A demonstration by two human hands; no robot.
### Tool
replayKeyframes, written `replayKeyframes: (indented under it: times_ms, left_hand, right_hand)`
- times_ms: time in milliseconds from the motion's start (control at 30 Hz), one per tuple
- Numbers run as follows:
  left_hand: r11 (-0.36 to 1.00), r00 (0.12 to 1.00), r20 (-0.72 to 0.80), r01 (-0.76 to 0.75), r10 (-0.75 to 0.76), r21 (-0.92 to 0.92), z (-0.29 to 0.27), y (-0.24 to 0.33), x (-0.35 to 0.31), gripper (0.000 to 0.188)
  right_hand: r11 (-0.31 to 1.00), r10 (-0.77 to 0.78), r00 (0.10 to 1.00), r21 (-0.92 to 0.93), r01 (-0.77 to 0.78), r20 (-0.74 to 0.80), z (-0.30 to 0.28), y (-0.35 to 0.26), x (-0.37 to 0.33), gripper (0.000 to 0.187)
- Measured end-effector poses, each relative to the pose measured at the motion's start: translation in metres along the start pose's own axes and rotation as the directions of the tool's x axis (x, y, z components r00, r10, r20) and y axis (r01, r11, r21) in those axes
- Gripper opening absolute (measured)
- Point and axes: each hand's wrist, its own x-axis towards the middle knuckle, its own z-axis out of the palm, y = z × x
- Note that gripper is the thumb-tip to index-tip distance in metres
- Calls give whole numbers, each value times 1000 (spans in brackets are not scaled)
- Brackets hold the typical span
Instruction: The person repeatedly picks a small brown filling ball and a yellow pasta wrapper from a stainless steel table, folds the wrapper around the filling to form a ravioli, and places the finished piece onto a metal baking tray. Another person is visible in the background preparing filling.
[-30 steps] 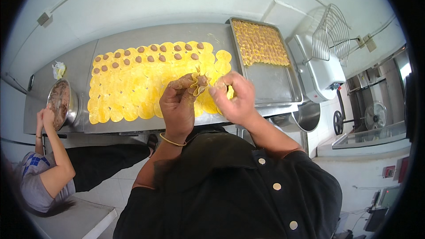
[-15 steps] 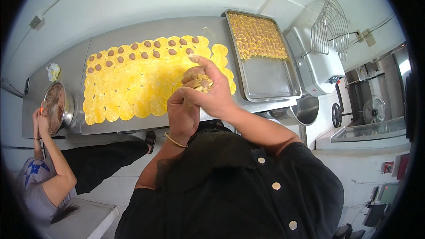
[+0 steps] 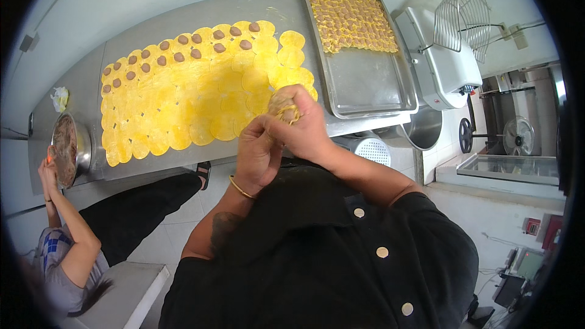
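Between my two hands, above the table's front edge, is an open-topped dumpling (image 3: 287, 111) with a frilled yellow wrapper around pale brown filling. My right hand (image 3: 308, 123) is curled around it, forefinger over the far side. My left hand (image 3: 259, 153) is closed against its lower near side; its fingertips are partly hidden. Beyond them lie overlapping round yellow wrappers (image 3: 177, 119) in rows. Brown balls of filling (image 3: 245, 44) sit on the two farthest rows. To the right, a metal tray (image 3: 365, 91) bears tightly packed finished dumplings (image 3: 350, 17) on its far half.
At left, a co-worker's hands (image 3: 49, 176) hold something orange at a steel bowl (image 3: 83, 146) of brown filling. A crumpled plastic bag (image 3: 60, 99) lies behind it. Right of the tray stands a white machine (image 3: 442, 67) with a wire guard (image 3: 463, 18).
My right forefinger, stretched upward before, has curled in around the dumpling. The wrapper's loose edges look more gathered. The whole view has shifted slightly, while the filling balls stay on their wrappers.
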Motion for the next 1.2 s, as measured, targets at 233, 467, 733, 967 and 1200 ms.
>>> replayKeyframes:
  times_ms: [233,467,733,967,1200]
  left_hand:
    - [994,989,-125,84,-74,75,53,-29,36,26]
    - [943,909,-251,321,-332,-85,65,-84,115,49]
    - [844,879,-329,445,-346,299,40,-162,240,50]
    - [-749,933,321,-94,165,656,40,-169,321,80]
    - [-815,974,194,-19,116,580,20,-176,349,74]
  right_hand:
    - [996,-88,986,-12,90,140,-74,27,23,36]
    - [947,-301,952,-139,291,-59,-142,127,49,41]
    - [916,-57,998,-399,44,-22,-246,224,72,40]
    - [792,68,969,-578,-198,-239,-230,285,159,27]
    - [856,75,970,-484,-182,-231,-223,300,154,22]
